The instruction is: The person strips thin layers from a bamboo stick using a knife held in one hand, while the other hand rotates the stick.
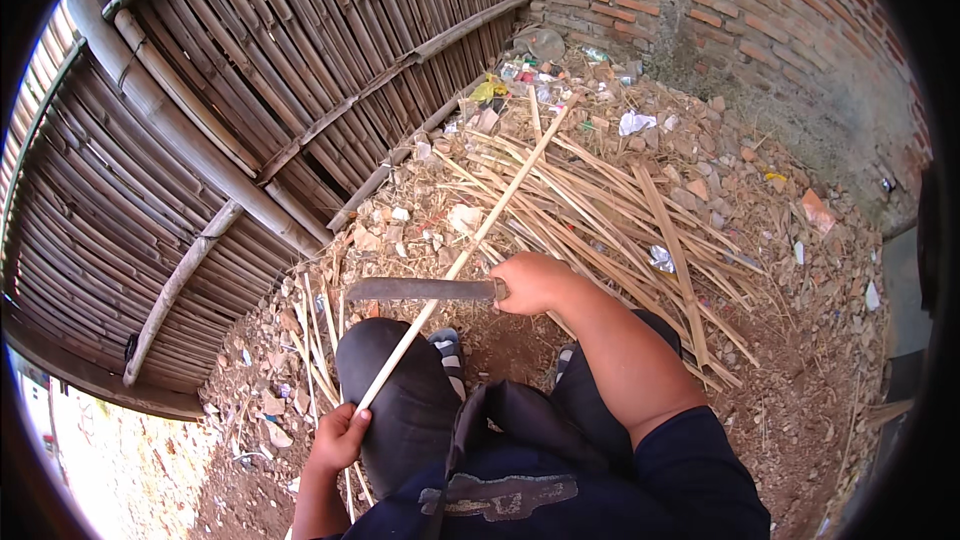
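My left hand (338,437) is closed around the near end of a long pale bamboo strip (468,252), beside my left knee. The strip slants away from me, up and to the right, its far part over a pile of strips. My right hand (535,283) grips the handle of a machete (425,289), most of the handle hidden in the fist. Its broad dark blade points left and lies across the strip in front of my knees; whether blade and strip touch I cannot tell.
A pile of split bamboo strips (610,220) covers the rubble ground ahead. More thin strips (318,340) lie by my left leg. Litter (560,75) gathers in the far corner. A bamboo wall (250,50) stands on the left, a brick wall (740,10) at the back right.
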Tool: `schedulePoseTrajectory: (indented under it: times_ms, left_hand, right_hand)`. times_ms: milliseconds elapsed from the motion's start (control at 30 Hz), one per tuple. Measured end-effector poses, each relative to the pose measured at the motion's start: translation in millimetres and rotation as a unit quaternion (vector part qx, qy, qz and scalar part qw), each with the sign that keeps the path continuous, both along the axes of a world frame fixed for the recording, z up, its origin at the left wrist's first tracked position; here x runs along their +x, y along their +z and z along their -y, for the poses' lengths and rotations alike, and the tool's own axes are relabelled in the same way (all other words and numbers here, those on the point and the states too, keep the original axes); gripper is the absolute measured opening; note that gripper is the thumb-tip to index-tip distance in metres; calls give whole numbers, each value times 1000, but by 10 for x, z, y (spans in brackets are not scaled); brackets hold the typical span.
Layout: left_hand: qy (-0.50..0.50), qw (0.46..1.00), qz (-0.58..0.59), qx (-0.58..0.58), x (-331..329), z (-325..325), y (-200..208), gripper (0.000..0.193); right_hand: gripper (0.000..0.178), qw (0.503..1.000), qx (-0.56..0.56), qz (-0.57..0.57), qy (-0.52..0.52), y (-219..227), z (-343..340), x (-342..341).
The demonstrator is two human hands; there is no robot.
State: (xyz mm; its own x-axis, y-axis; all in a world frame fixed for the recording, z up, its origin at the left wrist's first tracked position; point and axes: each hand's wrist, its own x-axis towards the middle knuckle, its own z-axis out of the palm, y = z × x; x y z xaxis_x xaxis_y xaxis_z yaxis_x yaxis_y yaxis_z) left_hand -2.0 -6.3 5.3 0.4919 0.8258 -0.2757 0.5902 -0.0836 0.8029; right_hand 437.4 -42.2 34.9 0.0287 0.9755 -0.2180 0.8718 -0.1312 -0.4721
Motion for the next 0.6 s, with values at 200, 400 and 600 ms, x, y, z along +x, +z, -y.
schedulePoseTrajectory:
  times_ms: [200,400,600]
  left_hand:
    - [-2,1000,-2,7,-15,-3,-12,39]
    - [-5,1000,21,3,23,12,8,38]
    - [-4,1000,29,0,24,20,11,36]
  right_hand:
    - [23,1000,0,-1,-10,-63,-21,-34]
    - [24,1000,5,-2,-4,-50,-17,-19]
    - [26,1000,4,4,0,-28,-13,-16]
